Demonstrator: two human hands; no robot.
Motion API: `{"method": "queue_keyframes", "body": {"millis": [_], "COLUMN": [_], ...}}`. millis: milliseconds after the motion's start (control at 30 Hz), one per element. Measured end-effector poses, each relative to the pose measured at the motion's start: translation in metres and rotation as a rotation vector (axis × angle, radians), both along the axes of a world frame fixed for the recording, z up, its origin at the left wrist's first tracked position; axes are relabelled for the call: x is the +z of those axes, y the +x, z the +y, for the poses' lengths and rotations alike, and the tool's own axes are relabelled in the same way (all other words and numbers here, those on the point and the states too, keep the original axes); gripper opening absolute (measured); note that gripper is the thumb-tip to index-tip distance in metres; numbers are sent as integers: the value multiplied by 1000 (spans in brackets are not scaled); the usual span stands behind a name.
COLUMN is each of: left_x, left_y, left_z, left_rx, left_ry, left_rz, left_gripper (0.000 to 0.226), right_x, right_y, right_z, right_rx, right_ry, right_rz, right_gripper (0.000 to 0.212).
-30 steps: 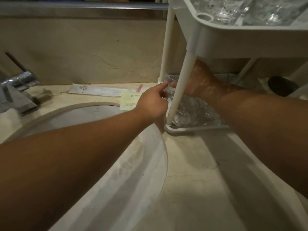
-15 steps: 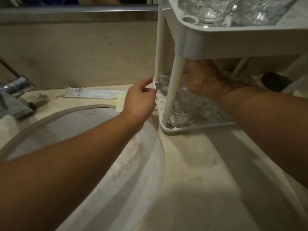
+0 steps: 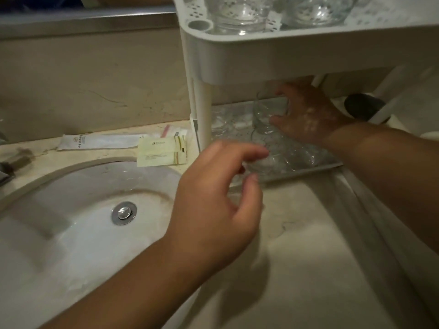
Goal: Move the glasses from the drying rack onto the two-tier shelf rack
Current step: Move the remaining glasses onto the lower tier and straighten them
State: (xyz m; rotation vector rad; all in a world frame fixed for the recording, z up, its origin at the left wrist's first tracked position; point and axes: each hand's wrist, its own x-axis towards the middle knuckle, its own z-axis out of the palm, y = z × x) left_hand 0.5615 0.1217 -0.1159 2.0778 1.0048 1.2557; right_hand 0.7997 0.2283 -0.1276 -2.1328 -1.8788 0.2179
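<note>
Under the shelf rack's (image 3: 261,55) top tier, my right hand (image 3: 308,115) grips a clear glass tumbler (image 3: 266,115) by its wall above the lower tier; smooth, brittle, probably slippery; my left hand (image 3: 213,198) hovers near, fingers loosely spread, empty.

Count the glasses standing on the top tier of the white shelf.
2 in view: one glass near the front-left corner post of the top tier, another glass to its right. The frame cuts the tier off, so more may be hidden.
</note>
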Motion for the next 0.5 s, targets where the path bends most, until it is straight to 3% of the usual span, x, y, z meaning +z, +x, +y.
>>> {"method": "queue_keyframes", "body": {"millis": [167,500], "left_x": [17,10], "left_y": [29,65], "left_z": [26,60], "left_rx": [16,90], "left_ry": [-126,-85], "left_rz": [248,912], "left_gripper": [35,72], "right_x": [1,-2], "right_y": [15,20], "right_z": [3,35], "right_rx": [-44,45], "right_ry": [31,-84], "right_rz": [39,-8], "right_gripper": [70,89]}}
